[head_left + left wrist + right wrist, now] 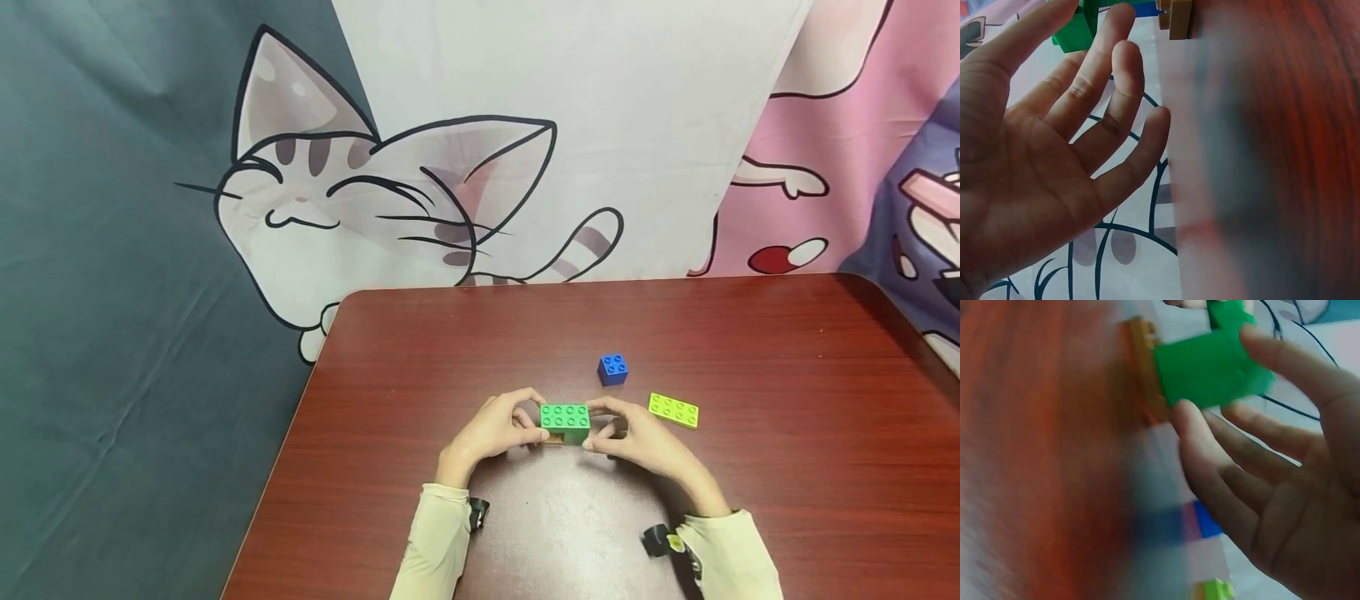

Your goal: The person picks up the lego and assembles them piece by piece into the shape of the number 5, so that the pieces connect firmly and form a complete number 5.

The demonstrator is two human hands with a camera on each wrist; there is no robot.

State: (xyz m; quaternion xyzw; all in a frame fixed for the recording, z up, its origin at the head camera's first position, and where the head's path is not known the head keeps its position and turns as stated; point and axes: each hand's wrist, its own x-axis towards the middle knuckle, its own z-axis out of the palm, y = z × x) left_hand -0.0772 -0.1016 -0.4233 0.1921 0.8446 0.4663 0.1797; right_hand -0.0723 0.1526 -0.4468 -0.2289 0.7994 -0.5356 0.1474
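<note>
A reddish-brown wooden bench (810, 467) stands before a cat-printed cloth (420, 200). Between the hands is a green brick stack (565, 417) on a brown piece (1146, 369); the left hand (498, 426) and right hand (633, 431), fingers partly bent, pinch its opposite ends. Blue (612, 370) and lime bricks (673, 411) lie nearby.

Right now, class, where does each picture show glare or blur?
Head view: pale glare on the table in front of the green bricks, the blue brick crisp; left wrist: tabletop smeared and dark, the left hand fairly clear; right wrist: tabletop heavily blurred, green bricks soft-edged, a hazy blue patch that looks like a reflection.
</note>
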